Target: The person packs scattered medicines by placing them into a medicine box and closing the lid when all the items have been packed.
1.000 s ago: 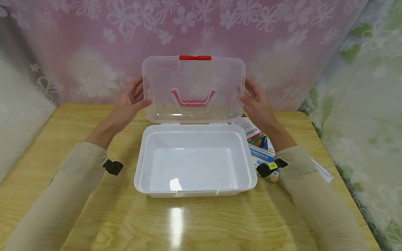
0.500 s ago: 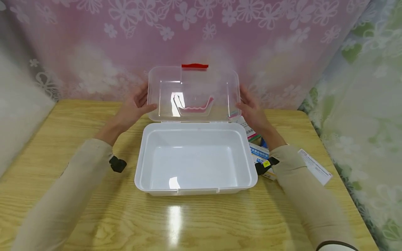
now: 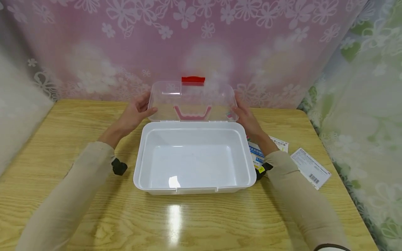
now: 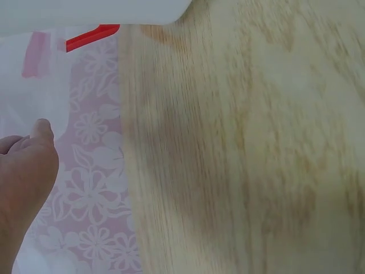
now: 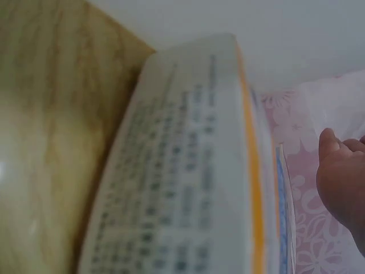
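A white box (image 3: 191,167) sits on the table with its inside bare. Its clear lid (image 3: 163,101), with a red latch (image 3: 193,80) and a pink handle (image 3: 192,117), leans back from the rear hinges. At the lid's left side, my left hand (image 3: 133,113) holds the edge, thumb in front and fingers behind. My right hand (image 3: 248,120) grips the right edge the same way. In the left wrist view the left hand (image 4: 25,177) is at the lid; the right wrist view shows the right hand (image 5: 345,177) beside it.
Medicine boxes (image 3: 256,155) lie to the right of the white box, partly under my right forearm. A white carton with a barcode (image 3: 311,168) lies farther right, near another carton (image 3: 280,143). A pink floral curtain (image 3: 201,45) hangs behind the wooden table (image 3: 125,216).
The lid has tilted farther back and down, and both hands have moved lower with it. More of the cartons on the right shows beside my right forearm.
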Demonstrator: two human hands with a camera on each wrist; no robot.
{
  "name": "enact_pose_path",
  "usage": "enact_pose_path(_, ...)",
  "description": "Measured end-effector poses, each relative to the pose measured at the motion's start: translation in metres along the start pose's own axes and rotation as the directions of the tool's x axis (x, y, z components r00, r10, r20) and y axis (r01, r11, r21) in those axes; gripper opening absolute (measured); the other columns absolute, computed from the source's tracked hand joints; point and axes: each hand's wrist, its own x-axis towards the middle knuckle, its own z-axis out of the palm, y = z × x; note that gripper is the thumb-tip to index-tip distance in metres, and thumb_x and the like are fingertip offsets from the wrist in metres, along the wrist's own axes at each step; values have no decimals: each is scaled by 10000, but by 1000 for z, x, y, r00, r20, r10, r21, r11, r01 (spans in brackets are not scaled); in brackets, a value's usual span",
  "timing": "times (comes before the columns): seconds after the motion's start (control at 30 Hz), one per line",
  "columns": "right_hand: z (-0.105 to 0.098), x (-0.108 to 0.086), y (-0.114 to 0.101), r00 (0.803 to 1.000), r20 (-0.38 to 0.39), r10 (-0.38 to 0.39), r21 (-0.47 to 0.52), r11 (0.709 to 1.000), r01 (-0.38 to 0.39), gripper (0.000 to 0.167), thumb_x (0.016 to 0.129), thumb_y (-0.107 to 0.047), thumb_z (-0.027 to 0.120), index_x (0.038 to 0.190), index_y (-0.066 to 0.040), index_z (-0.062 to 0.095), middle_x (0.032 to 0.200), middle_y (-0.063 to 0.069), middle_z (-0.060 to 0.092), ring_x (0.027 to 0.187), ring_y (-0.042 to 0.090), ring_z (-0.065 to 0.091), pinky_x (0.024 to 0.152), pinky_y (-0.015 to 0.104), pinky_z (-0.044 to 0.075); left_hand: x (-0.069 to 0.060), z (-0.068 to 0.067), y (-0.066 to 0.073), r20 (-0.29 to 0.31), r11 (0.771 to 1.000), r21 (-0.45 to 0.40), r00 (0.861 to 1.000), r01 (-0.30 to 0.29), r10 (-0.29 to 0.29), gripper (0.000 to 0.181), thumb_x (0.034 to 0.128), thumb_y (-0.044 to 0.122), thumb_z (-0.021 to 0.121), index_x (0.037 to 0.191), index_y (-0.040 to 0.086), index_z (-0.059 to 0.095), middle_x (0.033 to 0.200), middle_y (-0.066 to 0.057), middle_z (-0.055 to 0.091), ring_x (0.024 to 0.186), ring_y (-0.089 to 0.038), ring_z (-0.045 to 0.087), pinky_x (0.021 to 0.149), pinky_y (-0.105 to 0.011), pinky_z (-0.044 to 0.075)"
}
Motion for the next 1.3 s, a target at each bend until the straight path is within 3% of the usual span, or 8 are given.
enact_pose_path(0.07, 2, -2, 1, 1000, -15, 15, -15, 1000, -16, 625, 1035, -286, 415, 1553, -228, 70, 1573, 131, 131, 1301, 478, 329, 779, 310, 562, -1, 0, -1, -11, 1000, 12, 1000, 25, -25, 735, 946, 106, 613, 1525, 37, 166, 1547, -149, 226, 1399, -293, 239, 1058, -276, 349)
enact_pose_path(0.17, 4, -4, 1, 999, -20, 26, -35, 999, -26, 611, 1042, -308, 390, 1552, -245, 61, 1572, 141, 120, 1272, 512, 343, 745, 288, 564, -1, -1, -2, -24, 997, 28, 998, 65, -65, 742, 948, 168, 620, 1525, 41, 170, 1544, -144, 237, 1395, -292, 253, 1077, -318, 332)
enact_pose_path(0.37, 5, -6, 1, 996, -57, 70, -169, 982, -79, 611, 1030, -400, 376, 1549, -293, 72, 1580, 71, 131, 1322, 411, 339, 903, 464, 502, -2, -1, -6, -25, 991, 60, 993, 118, -117, 732, 961, 253, 599, 1525, 48, 180, 1542, -141, 241, 1393, -293, 257, 1106, -389, 290)
enact_pose_path(0.47, 6, -7, 2, 993, -71, 93, -176, 979, -105, 620, 1023, -432, 373, 1548, -302, 70, 1584, 47, 115, 1322, 400, 345, 936, 514, 466, -2, -1, -7, -24, 990, 77, 993, 117, -115, 739, 961, 281, 595, 1525, 44, 180, 1541, -147, 241, 1391, -292, 262, 1108, -406, 286)
enact_pose_path(0.77, 8, -11, 3, 992, -88, 93, -146, 984, -105, 612, 1017, -459, 369, 1546, -324, 93, 1496, 197, 285, 1082, 361, 561, 744, 331, 567, -5, -1, -7, -21, 988, 111, 995, 104, -102, 712, 985, 287, 552, 1527, 43, 160, 1541, -162, 230, 1393, -267, 262, 1115, -426, 268)
enact_pose_path(0.9, 10, -12, 3, 992, -99, 71, -144, 986, -85, 603, 1023, -443, 363, 1547, -308, 98, 1517, 166, 263, 1200, 373, 483, 840, 401, 541, -6, -1, -9, -20, 989, 113, 995, 99, -97, 712, 985, 310, 546, 1528, 52, 165, 1538, -160, 239, 1387, -261, 276, 1115, -425, 271)
enact_pose_path(1.07, 15, -13, 1, 993, -112, 45, -158, 985, -62, 612, 1028, -432, 357, 1552, -257, 95, 1577, 70, 152, 1367, 352, 293, 996, 547, 403, -6, 1, -11, -44, 990, 111, 995, 89, -85, 698, 992, 317, 529, 1523, 35, 174, 1527, -175, 259, 1375, -263, 301, 1109, -414, 284)
enact_pose_path(1.3, 18, -14, 1, 992, -122, 19, -187, 982, -41, 590, 1044, -400, 319, 1553, -211, 87, 1572, 124, 145, 1395, 328, 237, 1043, 556, 336, -6, 9, -11, -111, 992, 111, 993, 62, -49, 674, 1001, 285, 519, 1502, -24, 190, 1508, -217, 273, 1366, -286, 313, 1102, -386, 298)
